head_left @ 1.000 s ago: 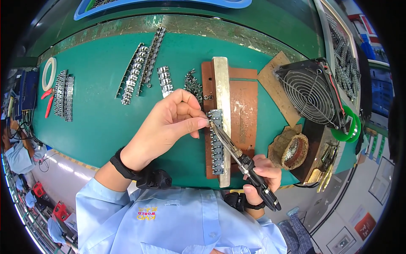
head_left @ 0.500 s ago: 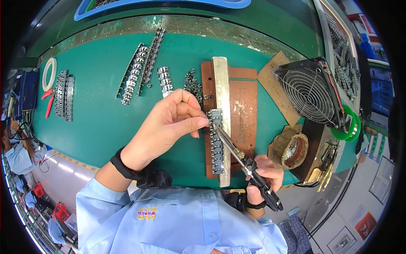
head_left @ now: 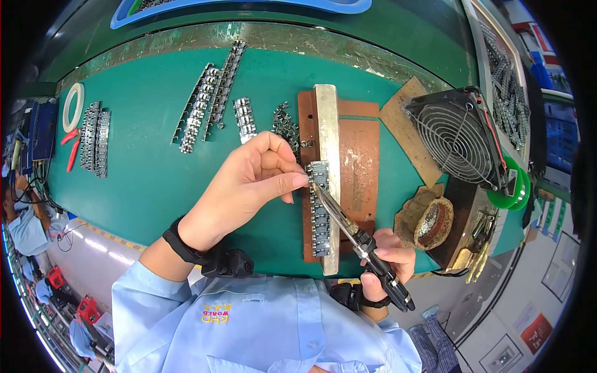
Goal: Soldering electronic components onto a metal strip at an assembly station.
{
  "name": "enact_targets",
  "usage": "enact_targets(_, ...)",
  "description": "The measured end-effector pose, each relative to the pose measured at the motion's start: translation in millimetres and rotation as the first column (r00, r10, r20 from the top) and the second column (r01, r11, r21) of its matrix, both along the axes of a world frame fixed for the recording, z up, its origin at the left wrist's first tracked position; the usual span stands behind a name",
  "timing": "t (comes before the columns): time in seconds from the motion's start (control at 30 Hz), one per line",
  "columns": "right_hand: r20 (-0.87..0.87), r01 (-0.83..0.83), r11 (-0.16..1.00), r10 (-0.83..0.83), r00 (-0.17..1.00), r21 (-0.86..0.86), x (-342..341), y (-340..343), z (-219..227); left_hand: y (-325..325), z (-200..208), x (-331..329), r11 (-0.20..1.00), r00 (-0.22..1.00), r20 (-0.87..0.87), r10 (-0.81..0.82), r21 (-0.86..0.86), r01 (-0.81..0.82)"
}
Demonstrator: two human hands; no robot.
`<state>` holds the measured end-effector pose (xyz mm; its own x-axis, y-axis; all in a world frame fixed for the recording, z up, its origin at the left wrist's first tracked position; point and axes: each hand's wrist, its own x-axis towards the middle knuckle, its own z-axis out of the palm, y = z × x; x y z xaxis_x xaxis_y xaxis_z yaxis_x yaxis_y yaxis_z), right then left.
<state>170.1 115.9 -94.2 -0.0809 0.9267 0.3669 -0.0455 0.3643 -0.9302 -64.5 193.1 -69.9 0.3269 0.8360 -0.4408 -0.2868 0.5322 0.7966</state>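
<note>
My right hand is wrapped round the black handle of a soldering iron. Its tip meets the left edge of a strip of small circuit boards, near the strip's far end. The strip lies along a pale metal bar on a brown plate. From the left, my left hand pinches thumb and forefinger together right beside the iron's tip. What sits in that pinch is too small to make out. Beyond my left hand is a pile of small metal parts.
Several board strips lie at the far left of centre, with a short strip nearer. Red-handled pliers and a white ring are at far left. On the right stand a fan and a crusted round dish.
Hardly anything differs. The view has shifted very slightly; both hands and the soldering iron keep their places at the strip.
</note>
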Motion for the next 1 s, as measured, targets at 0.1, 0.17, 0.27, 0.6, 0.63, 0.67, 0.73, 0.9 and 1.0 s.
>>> enact_targets(0.1,0.002,0.0,1.0,0.0,1.0,0.007,0,1,1,0,0,0,1.0,1.0,-0.002,0.0,0.005,0.0)
enact_targets(0.17,0.006,-0.002,1.0,0.002,1.0,0.011,0,1,1,1,0,1,1.0,1.0,-0.006,0.001,0.002,-0.001)
enact_targets(0.27,0.014,-0.007,1.0,0.007,1.0,0.019,1,1,1,1,0,1,1.0,1.0,-0.007,0.001,0.0,-0.001)
enact_targets(0.6,-0.01,0.074,0.997,-0.074,0.997,0.009,4,-1,-2,3,2,5,1.0,1.0,-0.02,-0.008,0.004,0.008)
enact_targets(0.63,-0.025,0.113,0.993,-0.113,0.993,0.01,4,-2,-2,3,3,5,1.0,1.0,-0.02,-0.009,0.005,0.009)
enact_targets(0.67,-0.026,0.114,0.993,-0.114,0.993,0.011,4,-3,-1,2,3,6,1.0,1.0,-0.021,-0.004,0.007,0.004)
enact_targets(0.73,-0.037,0.229,0.969,-0.233,0.972,-0.089,2,-5,3,2,4,7,1.0,1.0,-0.021,0.005,0.011,-0.005)
enact_targets(0.9,-0.087,0.305,0.927,-0.33,0.94,-0.219,0,-5,16,-1,11,11,1.0,1.0,-0.01,0.014,0.027,-0.014)
enact_targets(1.0,-0.068,0.304,0.932,-0.322,0.944,-0.195,4,-7,17,-3,22,10,1.0,0.997,-0.072,-0.017,-0.007,0.016)
